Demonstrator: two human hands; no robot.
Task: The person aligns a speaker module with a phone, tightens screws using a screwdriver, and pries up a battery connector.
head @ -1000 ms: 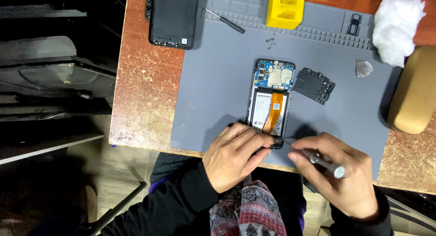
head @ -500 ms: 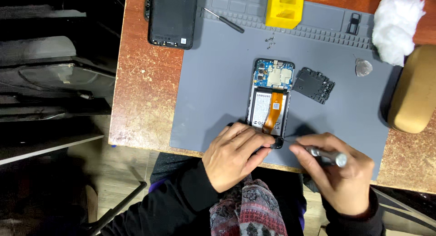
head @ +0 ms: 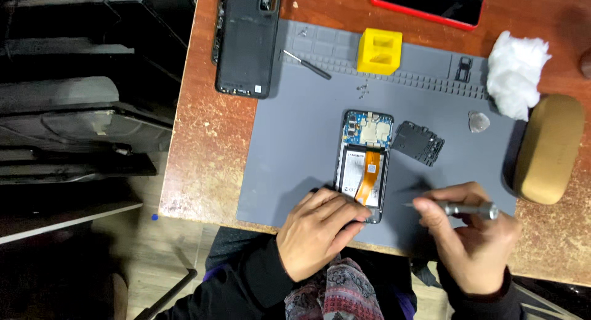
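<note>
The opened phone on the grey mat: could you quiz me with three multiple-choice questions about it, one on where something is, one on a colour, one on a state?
1. Where does the black back cover lie?
A. At the far left edge of the grey mat
B. Under the yellow block
C. On the person's lap

2. What colour is the flat ribbon cable across the opened phone?
A. Blue
B. Orange
C. White

3. How is the right hand occupied?
A. Empty and flat on the mat
B. Holding a thin metal screwdriver
C. Holding the white wad

Answers:
1. A, the cover lies half on the mat's far left corner, half on the wooden table.
2. B, the strip runs orange down the phone's middle.
3. B, the fingers grip the tool, tip towards the phone, whose lower end the left hand steadies.
</note>
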